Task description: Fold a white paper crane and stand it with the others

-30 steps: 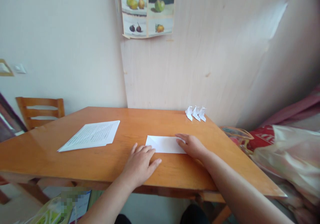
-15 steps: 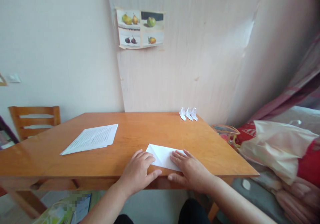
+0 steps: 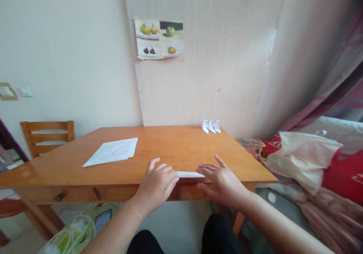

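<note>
A folded sheet of white paper [image 3: 189,174] shows as a narrow strip, almost edge-on, at the front edge of the wooden table. My left hand [image 3: 160,181] pinches its left end between thumb and fingers, with one finger raised. At the other end is my right hand [image 3: 220,179], its fingers stretched out and thumb apart. The right fingertips overlap the paper's end; whether they touch it I cannot tell. Part of the paper is hidden behind both hands.
A stack of printed sheets [image 3: 113,151] lies on the left of the table [image 3: 167,148]. Several small folded paper figures [image 3: 211,126] stand at the back right corner. A wooden chair [image 3: 47,137] is at the left, and bags [image 3: 303,159] are piled at the right.
The paper, which lay flat with a broad face showing, now appears as a thin strip. My left fingers have closed on its left end. My right hand has lifted from its face.
</note>
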Motion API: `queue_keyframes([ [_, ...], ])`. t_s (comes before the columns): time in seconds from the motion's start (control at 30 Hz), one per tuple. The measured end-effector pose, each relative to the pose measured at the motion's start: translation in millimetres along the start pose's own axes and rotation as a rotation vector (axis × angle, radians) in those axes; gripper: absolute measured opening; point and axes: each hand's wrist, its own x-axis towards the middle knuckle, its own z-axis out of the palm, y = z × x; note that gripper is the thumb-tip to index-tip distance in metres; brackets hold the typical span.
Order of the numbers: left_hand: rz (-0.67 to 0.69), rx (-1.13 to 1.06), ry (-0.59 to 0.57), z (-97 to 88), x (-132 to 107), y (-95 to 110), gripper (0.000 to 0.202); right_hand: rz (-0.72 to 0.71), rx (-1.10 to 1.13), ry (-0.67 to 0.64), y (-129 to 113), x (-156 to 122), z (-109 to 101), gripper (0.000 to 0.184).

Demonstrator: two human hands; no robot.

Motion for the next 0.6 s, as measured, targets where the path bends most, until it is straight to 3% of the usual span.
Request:
queue_keyframes([
  [0.13, 0.000, 0.039, -0.013, -30.2, 10, 11, 0.026, 0.010, -0.026, 0.144, -20, 11, -30, 0.032],
  [0.23, 0.004, 0.045, -0.016, -43.9, 14, 18, 0.024, -0.006, -0.049, 0.176, -33, 18, -42, 0.026],
  [0.4, 0.027, 0.060, -0.007, -50.5, 16, 26, 0.028, -0.071, -0.102, 0.173, -47, 27, -42, 0.015],
  [0.6, -0.019, 0.028, 0.006, -52.8, 18, 38, 0.019, -0.085, -0.145, 0.169, -54, 29, -39, 0.015],
])
